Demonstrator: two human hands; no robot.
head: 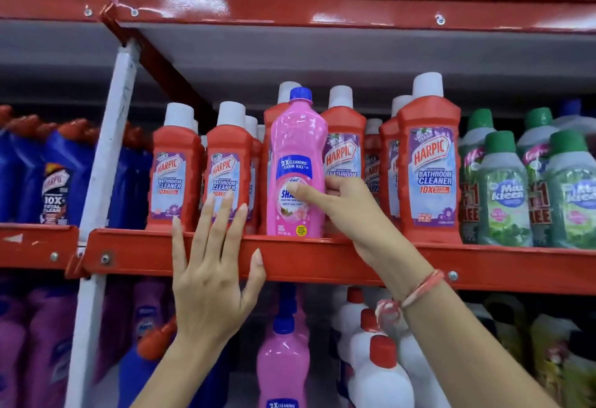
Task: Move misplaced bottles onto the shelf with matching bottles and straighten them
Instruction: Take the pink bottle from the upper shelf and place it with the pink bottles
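A pink bottle [296,149] with a blue cap stands upright at the front edge of the middle red shelf [322,262], among several red Harpic bottles [430,162] with white caps. My right hand [342,204] grips the pink bottle's lower label, thumb across the front and fingers behind its right side. My left hand [213,265] is open with fingers spread, its palm over the shelf's front lip and its fingertips against a red Harpic bottle [229,166]. On the shelf below stands a matching pink bottle [282,362] with a blue cap.
Green-capped Max Kleen bottles [503,195] fill the right of the middle shelf. Blue Harpic bottles [54,178] stand in the left bay past a white upright post [106,156]. White bottles with red caps [380,375] and purple bottles [48,343] sit below. Large refill jugs line the top shelf.
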